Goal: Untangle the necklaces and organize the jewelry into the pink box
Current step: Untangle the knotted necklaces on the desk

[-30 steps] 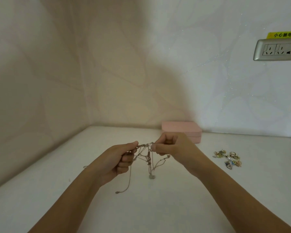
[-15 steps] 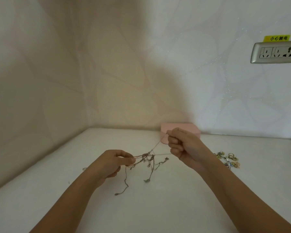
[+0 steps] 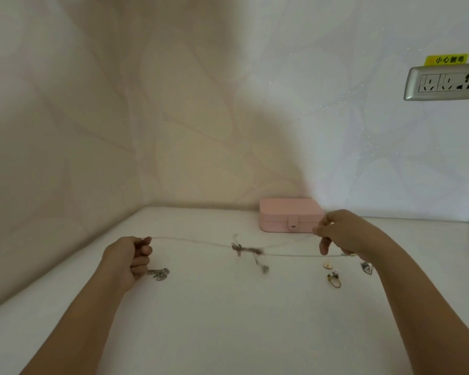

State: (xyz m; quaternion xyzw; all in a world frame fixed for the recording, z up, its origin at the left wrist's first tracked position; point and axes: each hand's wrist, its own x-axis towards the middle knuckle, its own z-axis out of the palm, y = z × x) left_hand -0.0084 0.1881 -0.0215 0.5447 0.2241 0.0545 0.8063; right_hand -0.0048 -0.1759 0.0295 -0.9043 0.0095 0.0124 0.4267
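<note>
We see the left hand [image 3: 130, 259] at the near left and the right hand [image 3: 344, 234] further off at the right. They are well apart, with the necklaces [image 3: 201, 242] drawn out as thin chains between them above the white surface [image 3: 228, 326]. The left fingers [image 3: 142, 251] are clenched round one end of the chains. The thumb and forefinger of the right hand pinch the other end, and its remaining fingers are loosely curled. About midway between the hands the chains meet in a dark, blurred tangle [image 3: 245, 249]. From it a short strand drops to a small pendant [image 3: 264, 268]; we cannot tell whether this touches the surface. Just beneath the left hand a small bunch of silver chain [image 3: 159, 274] lies on the surface, and we cannot tell whether that hand grips part of it. The pink box [image 3: 290, 215] stands at the far edge of the surface against the wall [image 3: 173, 117], right of centre. Its lid is down and its snap tab [image 3: 293, 222] faces us; it sits just left of the right hand, beyond the stretched chains. Near the right wrist, loose pieces lie on the surface: a small gold earring [image 3: 327, 264], a ring [image 3: 334, 280] nearer to us, and a drop-shaped piece [image 3: 366, 267] partly hidden by the forearm. High on the right of the wall is a silver socket [image 3: 444, 82] with a yellow label [image 3: 446, 59] above it.
</note>
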